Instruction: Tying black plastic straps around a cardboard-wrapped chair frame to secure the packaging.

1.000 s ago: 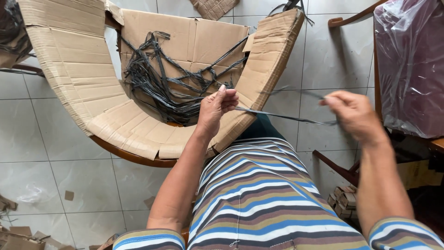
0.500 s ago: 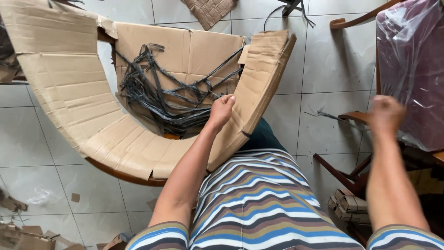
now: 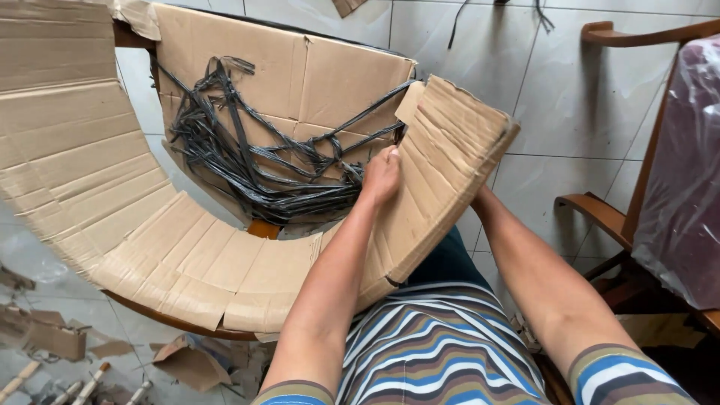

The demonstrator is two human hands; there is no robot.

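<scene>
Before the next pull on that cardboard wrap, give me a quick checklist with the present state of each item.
1. Left hand on the cardboard wrap: ok, its fingers rest against the inner face of the right-hand section.
2. Right hand placement: cannot tell, the forearm runs behind the wrap and the hand is hidden.
3. Grip of either hand: cannot tell, no closed fingers show.
4. Black straps: not ok, a loose tangle lies against the cardboard back panel.
5. Wooden frame: ok, a small patch is exposed at the bottom of the curve.
6. Floor: not ok, cardboard scraps lie at lower left.
</scene>
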